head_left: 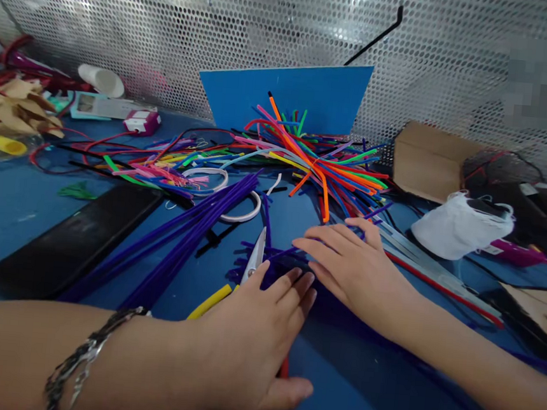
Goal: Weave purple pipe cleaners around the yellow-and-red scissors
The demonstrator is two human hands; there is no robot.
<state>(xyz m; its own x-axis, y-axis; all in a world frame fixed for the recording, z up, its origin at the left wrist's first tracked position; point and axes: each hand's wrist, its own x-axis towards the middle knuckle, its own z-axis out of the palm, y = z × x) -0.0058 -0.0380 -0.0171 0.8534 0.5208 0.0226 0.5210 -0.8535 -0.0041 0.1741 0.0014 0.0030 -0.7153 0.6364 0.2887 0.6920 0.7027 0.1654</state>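
My left hand (pixel 252 343) lies flat on the blue table, fingers stretched out and together, resting over the red and yellow handles of a pair of scissors (pixel 254 261) whose blades point away. My right hand (pixel 349 269) lies flat too, fingers extended leftward over short purple pipe-cleaner pieces (pixel 273 262); a thin purple strand runs under its fingers. A bundle of long purple pipe cleaners (pixel 189 236) lies just left of the scissors. A chain bracelet (pixel 82 357) is on my left wrist.
A heap of many-coloured pipe cleaners (pixel 316 158) lies behind, before a blue board (pixel 288 91) leaning on perforated metal. A black flat slab (pixel 74 238) at left, a metal ruler (pixel 431 263), white cloth (pixel 463 225) and cardboard (pixel 425 161) at right.
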